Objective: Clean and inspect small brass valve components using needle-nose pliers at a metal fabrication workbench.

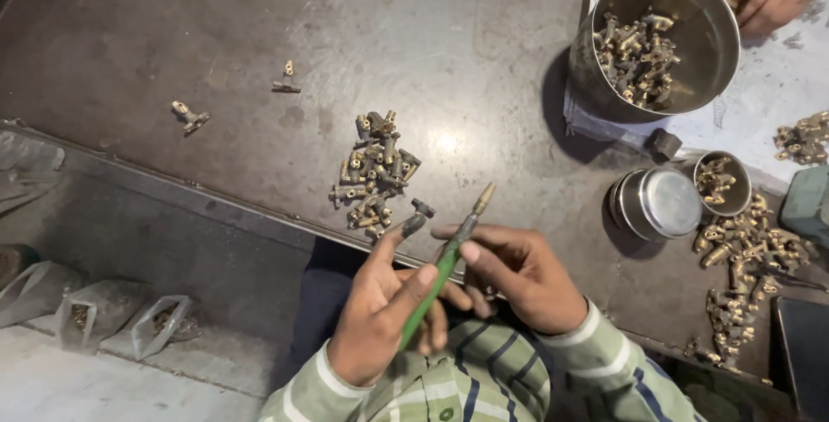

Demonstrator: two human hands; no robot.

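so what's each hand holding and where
Left hand pinches a small brass fitting at its end and steadies the green-handled tool's shaft; right hand grips its upper shaft.

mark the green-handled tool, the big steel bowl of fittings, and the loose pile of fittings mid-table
green-handled tool (440, 275), head view, on the green handle
big steel bowl (604, 85), head view, on its outer wall
pile of brass fittings (376, 171), head view, pile's middle

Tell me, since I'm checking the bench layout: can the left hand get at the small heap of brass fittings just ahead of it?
Probably yes. The heap of brass fittings lies on open tabletop just beyond the left hand, nothing between, though that hand already pinches a small fitting.
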